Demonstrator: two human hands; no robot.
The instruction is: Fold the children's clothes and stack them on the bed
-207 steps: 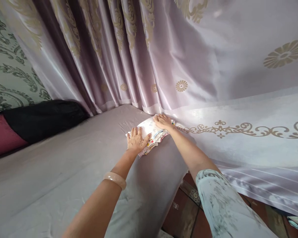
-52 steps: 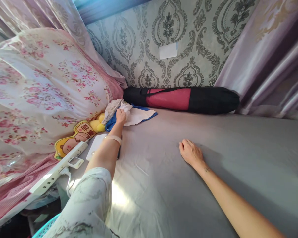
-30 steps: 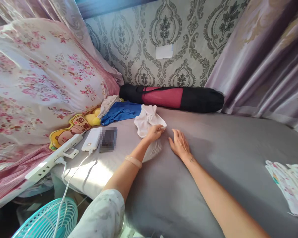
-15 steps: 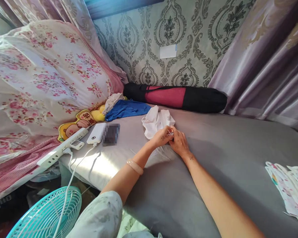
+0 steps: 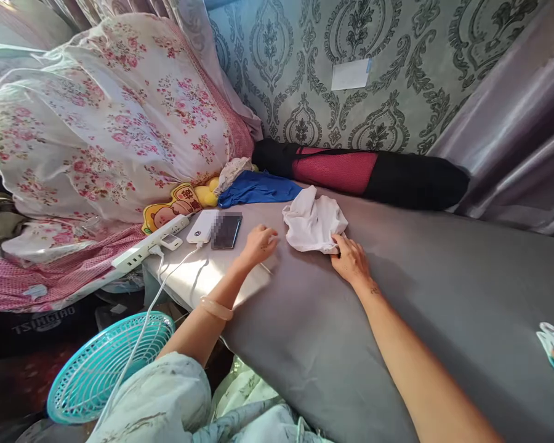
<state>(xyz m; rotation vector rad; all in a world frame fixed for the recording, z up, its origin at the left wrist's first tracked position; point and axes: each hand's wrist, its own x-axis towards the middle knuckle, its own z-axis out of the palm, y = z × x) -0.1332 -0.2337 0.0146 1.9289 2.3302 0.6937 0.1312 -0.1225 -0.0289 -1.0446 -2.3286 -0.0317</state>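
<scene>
A crumpled white cloth (image 5: 314, 221) lies on the grey bed sheet, its exact kind unclear. My right hand (image 5: 352, 261) is at the cloth's lower right edge, thumb and fingers closed on it. To the left, apart from the cloth, my left hand (image 5: 260, 244) hovers over the sheet with its fingers curled together. Any item inside those fingers is too small or blurred to name. A light bangle (image 5: 216, 309) circles my left forearm.
Left of my hands lie a phone (image 5: 231, 232), a white power bank (image 5: 202, 226) with a cable and a power strip (image 5: 150, 243). Behind are a blue cloth (image 5: 258, 188) and a black-and-red bag (image 5: 410, 178). A turquoise fan (image 5: 106, 369) stands below the bed edge.
My hands, together at the cloth's near edge before, have parted. My left hand moved left, away from the cloth; my right hand stays at its edge. The cloth looks more spread. The view shifted.
</scene>
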